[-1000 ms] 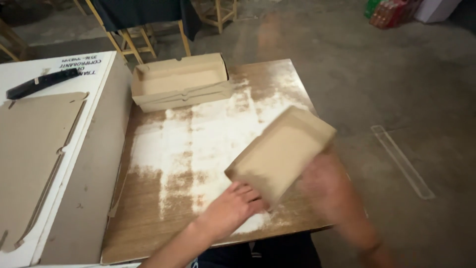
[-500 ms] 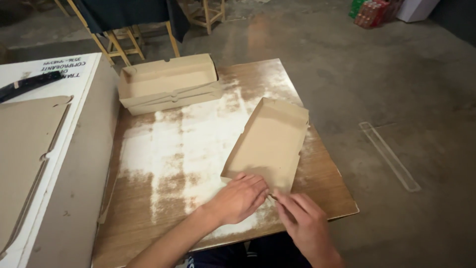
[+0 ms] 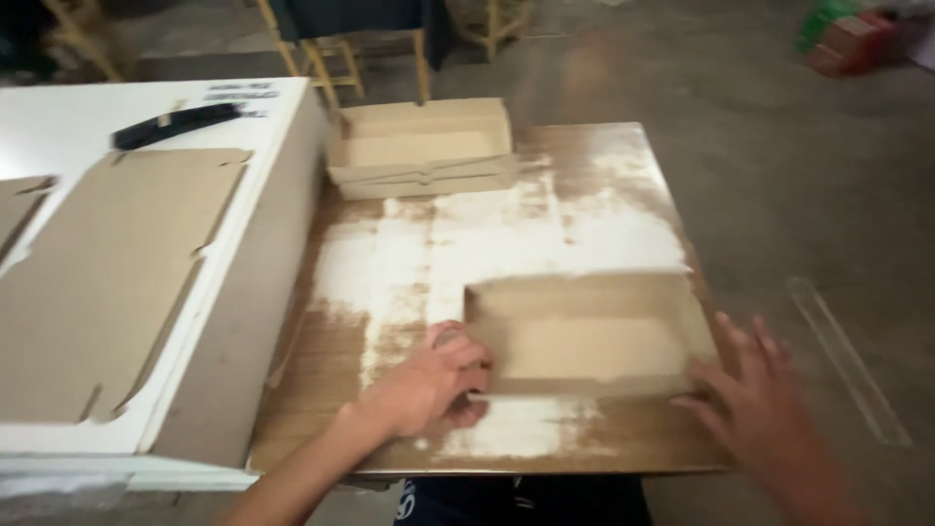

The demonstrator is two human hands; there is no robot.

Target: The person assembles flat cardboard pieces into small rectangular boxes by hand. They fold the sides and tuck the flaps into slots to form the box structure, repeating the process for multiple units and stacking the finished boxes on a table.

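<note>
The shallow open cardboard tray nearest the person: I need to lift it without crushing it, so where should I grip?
Probably grip the shallow open brown cardboard tray by its two short end walls, from either side. It lies flat, long side across the worn wooden table, the left hand and right hand already at those ends.

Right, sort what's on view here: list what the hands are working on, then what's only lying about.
In hand:
- cardboard tray, open side up on the wooden table
- left hand at its near-left corner
- right hand at its near-right corner

Lying about:
- second folded tray
- flat cardboard blanks
- black tool
- clear ruler on the floor
</note>
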